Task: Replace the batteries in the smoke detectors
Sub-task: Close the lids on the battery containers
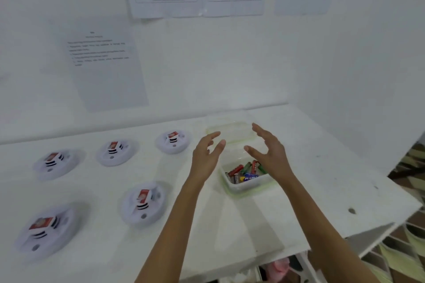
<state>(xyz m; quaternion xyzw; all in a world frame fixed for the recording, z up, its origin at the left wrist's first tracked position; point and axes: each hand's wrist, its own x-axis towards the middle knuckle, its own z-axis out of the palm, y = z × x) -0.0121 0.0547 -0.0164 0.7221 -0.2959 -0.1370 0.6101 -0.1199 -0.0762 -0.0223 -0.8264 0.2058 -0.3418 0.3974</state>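
Several white round smoke detectors lie on the white table, each with a red-labelled battery on top: three in a back row, such as the right one (173, 142), and two nearer me, one (143, 202) at centre. A clear plastic box (247, 185) with several loose batteries (243, 171) stands right of them. My left hand (208, 156) and my right hand (269, 151) hover above the box, fingers spread, holding nothing. A clear lid (230, 127) lies just behind the hands.
Printed sheets (105, 62) are taped to the white wall behind the table. The table's right edge (391, 190) drops off toward a patterned floor. A shelf with a pink item (279, 267) shows under the front edge.
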